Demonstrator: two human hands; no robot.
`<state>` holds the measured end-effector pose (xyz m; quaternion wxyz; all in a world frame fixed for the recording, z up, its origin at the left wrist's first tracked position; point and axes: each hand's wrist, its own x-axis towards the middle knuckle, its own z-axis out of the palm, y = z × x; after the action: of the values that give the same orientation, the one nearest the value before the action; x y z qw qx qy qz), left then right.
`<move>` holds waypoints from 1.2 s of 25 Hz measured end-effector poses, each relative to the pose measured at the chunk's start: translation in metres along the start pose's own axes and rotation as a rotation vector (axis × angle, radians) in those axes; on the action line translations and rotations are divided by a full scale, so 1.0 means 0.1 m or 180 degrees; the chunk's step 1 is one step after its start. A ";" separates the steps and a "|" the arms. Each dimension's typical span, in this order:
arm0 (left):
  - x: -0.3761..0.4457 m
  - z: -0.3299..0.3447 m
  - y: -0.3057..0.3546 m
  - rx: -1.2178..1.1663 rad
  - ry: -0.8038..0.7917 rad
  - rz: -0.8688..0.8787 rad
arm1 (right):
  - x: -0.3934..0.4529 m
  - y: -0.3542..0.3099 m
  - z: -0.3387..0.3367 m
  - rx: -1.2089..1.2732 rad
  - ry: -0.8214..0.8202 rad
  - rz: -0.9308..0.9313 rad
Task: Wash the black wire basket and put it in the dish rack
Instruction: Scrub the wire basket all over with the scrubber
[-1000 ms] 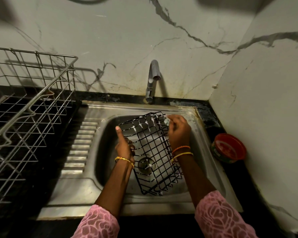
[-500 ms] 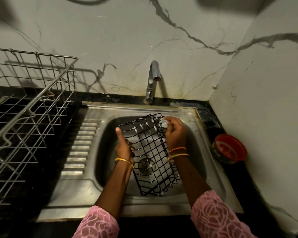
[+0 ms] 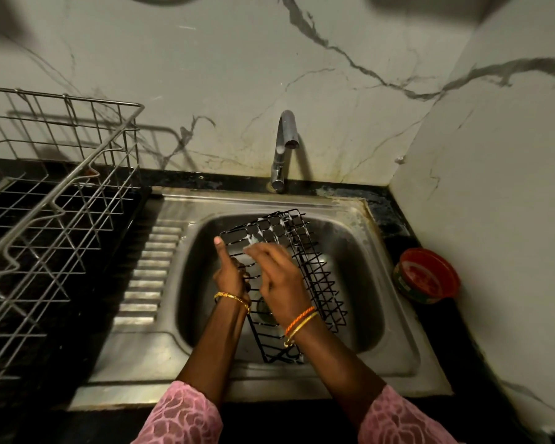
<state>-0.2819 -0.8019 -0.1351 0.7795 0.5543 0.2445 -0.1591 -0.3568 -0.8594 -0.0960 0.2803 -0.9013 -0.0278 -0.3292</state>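
The black wire basket (image 3: 314, 270) stands tilted in the steel sink (image 3: 362, 248), with white foam on its upper wires. My left hand (image 3: 231, 277) grips its left rim, thumb pointing up. My right hand (image 3: 279, 280) lies across the middle of the basket, blurred, its fingers reaching up and left with a small pale scrub pad (image 3: 253, 241) at the fingertips. The lower part of the basket is partly hidden by my wrists. The steel wire dish rack (image 3: 55, 200) stands on the black counter to the left of the sink.
A steel tap (image 3: 284, 145) rises behind the sink with no water running. A red round container (image 3: 426, 275) sits on the counter at the sink's right edge, near the side wall. A ribbed drainboard (image 3: 148, 274) lies between sink bowl and rack.
My right hand has moved from the basket's top right corner down and left to its middle. The basket has tipped a little more upright. My left hand has kept its grip.
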 end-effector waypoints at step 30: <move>-0.09 0.01 0.08 -0.0151 -0.0089 -0.0052 | 0.18 0.80 -0.30 -0.0123 0.0786 0.0788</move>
<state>-0.2854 -0.8009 -0.1234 0.7945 0.5314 0.2418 -0.1673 -0.3413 -0.9448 -0.1047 0.3026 -0.8558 0.1243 -0.4008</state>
